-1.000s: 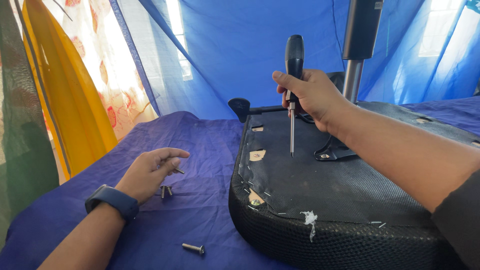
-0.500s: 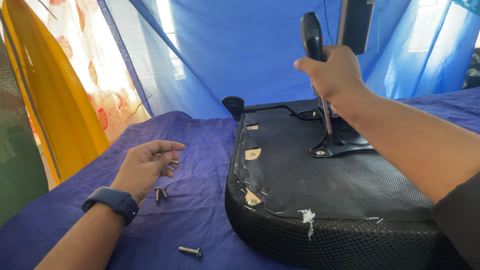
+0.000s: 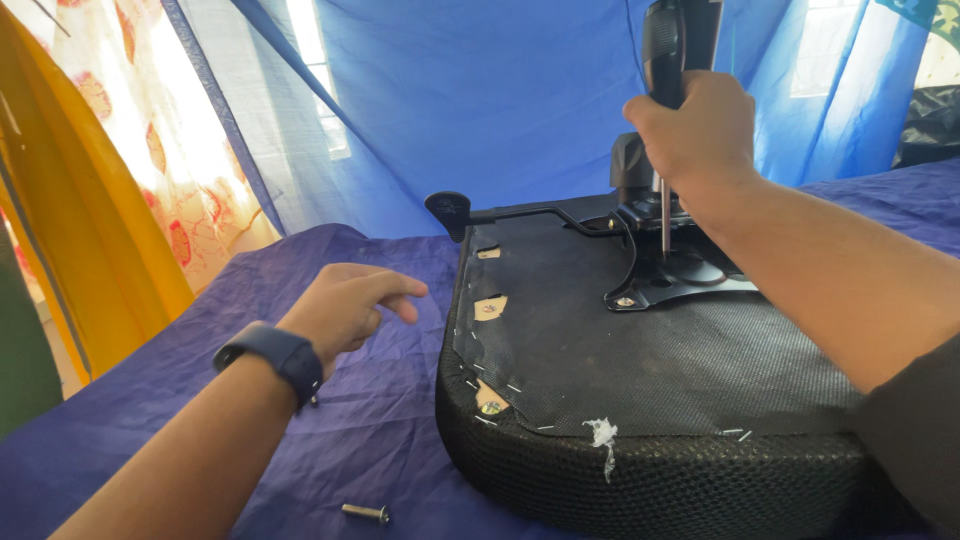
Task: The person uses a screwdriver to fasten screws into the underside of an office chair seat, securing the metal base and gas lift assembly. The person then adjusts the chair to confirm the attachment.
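Observation:
My right hand [image 3: 690,130] grips the black handle of a screwdriver [image 3: 663,50], held upright with its metal shaft pointing down at the black metal mechanism plate [image 3: 670,280]. That plate sits on the underside of an upturned black mesh office chair seat [image 3: 620,390]. My left hand [image 3: 345,305], with a dark smartwatch [image 3: 275,355] on its wrist, hovers with fingers spread and nothing in them above the purple cloth, left of the seat. A loose silver bolt [image 3: 365,513] lies on the cloth near the front.
The seat rests on a purple cloth [image 3: 330,440] over a flat surface. A black lever with a paddle end [image 3: 450,210] sticks out from the mechanism. Blue tarp [image 3: 480,100] hangs behind; yellow and floral fabric [image 3: 100,200] hangs at the left.
My right hand carried the screwdriver from the seat's left part rightward and farther back onto the mechanism plate. My left hand lifted off the small bolts on the cloth and drifted toward the seat.

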